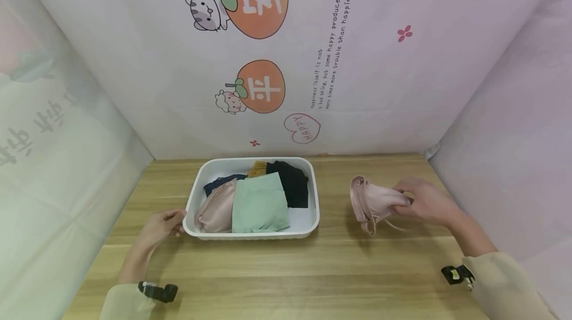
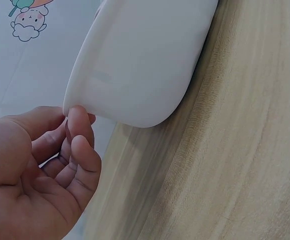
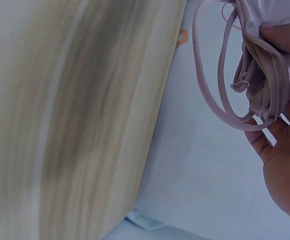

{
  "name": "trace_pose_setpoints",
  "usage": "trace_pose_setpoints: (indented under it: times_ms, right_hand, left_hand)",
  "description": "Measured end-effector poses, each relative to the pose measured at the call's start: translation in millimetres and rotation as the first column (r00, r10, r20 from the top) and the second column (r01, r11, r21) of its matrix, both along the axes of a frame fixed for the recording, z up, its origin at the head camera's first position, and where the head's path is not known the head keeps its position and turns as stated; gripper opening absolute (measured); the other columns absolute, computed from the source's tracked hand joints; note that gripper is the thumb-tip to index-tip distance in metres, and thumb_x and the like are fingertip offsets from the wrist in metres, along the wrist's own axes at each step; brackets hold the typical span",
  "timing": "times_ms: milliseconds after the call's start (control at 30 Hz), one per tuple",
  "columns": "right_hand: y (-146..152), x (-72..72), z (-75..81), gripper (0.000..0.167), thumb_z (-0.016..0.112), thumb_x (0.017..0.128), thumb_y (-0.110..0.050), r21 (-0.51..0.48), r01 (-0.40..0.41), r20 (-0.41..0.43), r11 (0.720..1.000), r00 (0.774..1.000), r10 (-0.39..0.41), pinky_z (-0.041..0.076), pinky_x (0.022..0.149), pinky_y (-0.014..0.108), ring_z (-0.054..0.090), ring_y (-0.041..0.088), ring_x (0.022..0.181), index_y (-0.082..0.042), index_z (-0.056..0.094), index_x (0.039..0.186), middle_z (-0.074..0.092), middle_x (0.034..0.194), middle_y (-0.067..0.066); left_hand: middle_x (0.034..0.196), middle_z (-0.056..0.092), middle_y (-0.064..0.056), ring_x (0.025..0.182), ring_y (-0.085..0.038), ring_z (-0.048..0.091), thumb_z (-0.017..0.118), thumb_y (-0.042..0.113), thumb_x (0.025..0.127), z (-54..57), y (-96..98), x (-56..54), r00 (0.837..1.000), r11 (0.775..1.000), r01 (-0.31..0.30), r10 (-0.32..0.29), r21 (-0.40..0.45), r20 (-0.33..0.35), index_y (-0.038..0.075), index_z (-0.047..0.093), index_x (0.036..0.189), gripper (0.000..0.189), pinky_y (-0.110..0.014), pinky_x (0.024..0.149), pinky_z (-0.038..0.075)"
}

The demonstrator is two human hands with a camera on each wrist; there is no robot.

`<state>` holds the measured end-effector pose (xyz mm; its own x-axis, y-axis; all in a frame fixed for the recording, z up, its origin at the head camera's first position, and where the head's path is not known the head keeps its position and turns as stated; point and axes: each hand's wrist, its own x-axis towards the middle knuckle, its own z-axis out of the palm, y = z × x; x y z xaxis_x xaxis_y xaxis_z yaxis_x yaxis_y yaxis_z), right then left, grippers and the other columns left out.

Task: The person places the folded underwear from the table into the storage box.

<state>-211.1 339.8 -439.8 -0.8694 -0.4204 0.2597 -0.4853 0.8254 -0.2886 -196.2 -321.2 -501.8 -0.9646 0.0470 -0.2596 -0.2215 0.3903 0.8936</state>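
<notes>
My left hand (image 1: pixel 161 228) pinches the left rim of a white plastic bin (image 1: pixel 254 236) between thumb and fingers; the left wrist view shows the grip at the bin's corner (image 2: pixel 135 102). Folded clothes lie inside: a mint-green piece (image 1: pixel 260 203), a shiny pink one (image 1: pixel 218 207), a black one (image 1: pixel 292 186), and bits of navy (image 1: pixel 219 183) and mustard (image 1: pixel 257 168) behind them. Right of the bin, my right hand (image 1: pixel 426 202) grips a pink satin bra (image 1: pixel 377 200) above the table. Its thin straps (image 3: pixel 205 85) hang in loops in the right wrist view.
The wooden table (image 1: pixel 286 280) runs up to a printed white cloth backdrop (image 1: pixel 371 111), with cloth walls at left (image 1: pixel 76 126) and right (image 1: pixel 505 136). A black strap device (image 1: pixel 158 291) sits at my left wrist, another (image 1: pixel 457 275) at the right.
</notes>
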Motion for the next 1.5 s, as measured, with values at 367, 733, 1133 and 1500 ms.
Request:
trace_pose_setpoints:
  times_ms: [367, 733, 1133, 1500]
  right_hand:
    - [-24, -13.4, 14.2, 0.021, 0.083, 0.077, -0.019, -0.018, -0.043, 0.056, 0.999, 0.997, 0.044, 0.047, 0.067, 0.025, 0.054, 0.005, 0.077, -0.028, 0.071, 0.092, 0.066, 0.089, -0.014]
    - [-49, -27.8, 27.3, 0.02, 0.083, 0.076, -0.021, 0.007, -0.109, 0.0, 0.994, 0.994, 0.109, 0.049, 0.069, 0.028, 0.056, 0.007, 0.081, -0.022, 0.073, 0.094, 0.067, 0.09, -0.01]
    - [-76, -44.5, 36.4, 0.021, 0.083, 0.074, -0.022, 0.055, -0.164, -0.006, 0.985, 0.986, 0.165, 0.044, 0.066, 0.026, 0.048, 0.008, 0.076, -0.017, 0.075, 0.093, 0.06, 0.085, -0.008]
    - [-102, -57.8, 40.6, 0.021, 0.084, 0.071, -0.022, 0.044, -0.282, -0.057, 0.958, 0.957, 0.284, 0.044, 0.069, 0.027, 0.048, 0.006, 0.076, -0.018, 0.072, 0.087, 0.06, 0.082, -0.011]
  left_hand:
    - [0.086, 0.067, -0.001, 0.075, -0.007, 0.062, 0.05, 0.021, 0.106, 0.4, -0.7, 0.1, 1.0, 1.0, 0.015, -0.015, 0.008, -0.017, -0.015, 0.047, 0.139, 0.049, -0.023, 0.067, 0.057]
    - [0.087, 0.067, -0.001, 0.077, -0.006, 0.062, 0.049, 0.024, 0.107, 1.3, 0.5, 1.8, 1.0, 1.0, 0.006, -0.006, 0.011, -0.002, -0.015, 0.045, 0.14, 0.052, -0.022, 0.068, 0.056]
    - [0.087, 0.068, -0.001, 0.078, -0.007, 0.062, 0.051, 0.026, 0.106, -0.1, 0.8, 1.8, 1.0, 1.0, -0.001, 0.002, 0.009, -0.007, -0.013, 0.046, 0.14, 0.052, -0.023, 0.068, 0.057]
    - [0.087, 0.068, -0.001, 0.078, -0.007, 0.063, 0.051, 0.024, 0.106, -0.6, 0.0, 1.7, 1.0, 1.0, 0.003, -0.003, 0.009, -0.009, -0.014, 0.046, 0.14, 0.052, -0.024, 0.069, 0.057]
